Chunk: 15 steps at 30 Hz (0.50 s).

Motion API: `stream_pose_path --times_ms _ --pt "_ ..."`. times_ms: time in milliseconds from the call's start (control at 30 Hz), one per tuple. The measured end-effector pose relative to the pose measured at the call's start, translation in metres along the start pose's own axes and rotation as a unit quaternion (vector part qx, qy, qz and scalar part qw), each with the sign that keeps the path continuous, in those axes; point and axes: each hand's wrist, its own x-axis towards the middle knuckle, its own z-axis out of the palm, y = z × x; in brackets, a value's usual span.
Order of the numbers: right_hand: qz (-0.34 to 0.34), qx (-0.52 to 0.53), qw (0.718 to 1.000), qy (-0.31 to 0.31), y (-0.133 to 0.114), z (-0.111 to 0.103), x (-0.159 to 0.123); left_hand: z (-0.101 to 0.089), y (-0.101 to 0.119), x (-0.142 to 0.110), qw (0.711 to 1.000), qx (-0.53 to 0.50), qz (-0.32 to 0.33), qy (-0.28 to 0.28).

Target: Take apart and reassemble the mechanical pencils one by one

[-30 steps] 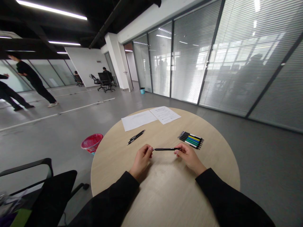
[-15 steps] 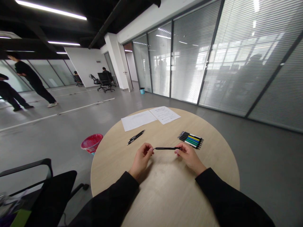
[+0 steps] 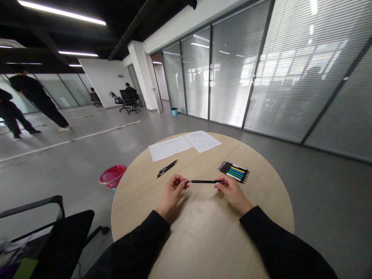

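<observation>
Right now your left hand (image 3: 173, 192) and your right hand (image 3: 233, 192) are both mostly closed, with the fingers curled in, and neither is spread open. Together they hold a slim black pen (image 3: 206, 181), the left pinching one end and the right pinching the other. The pen lies level and crosswise in front of you, bridging the gap between your hands over a round wooden table (image 3: 203, 236). You can't quite tell from this view whether it touches the tabletop.

Just beyond your left hand, two black pens (image 3: 166, 169) lie side by side on the table. Beyond your right hand sits a neat row of pens with coloured barrels (image 3: 234, 172), in yellow, blue, green and white. Two sheets of paper (image 3: 170, 148) (image 3: 202, 141) lie near the far edge of the table.

Your black sleeves (image 3: 133, 248) (image 3: 279, 244) reach in from the bottom of the view. A red wastebasket (image 3: 112, 176) stands on the floor off to your left, beside the table, and a black office chair (image 3: 64, 236) stands nearer you on that side.
</observation>
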Motion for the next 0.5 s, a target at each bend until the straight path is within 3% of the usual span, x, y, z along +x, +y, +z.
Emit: stream_pose_path --times_ms 500 --pt "-0.011 -0.03 0.999 0.014 0.009 -0.003 0.002 0.004 0.011 -0.004 0.999 0.029 0.002 -0.013"
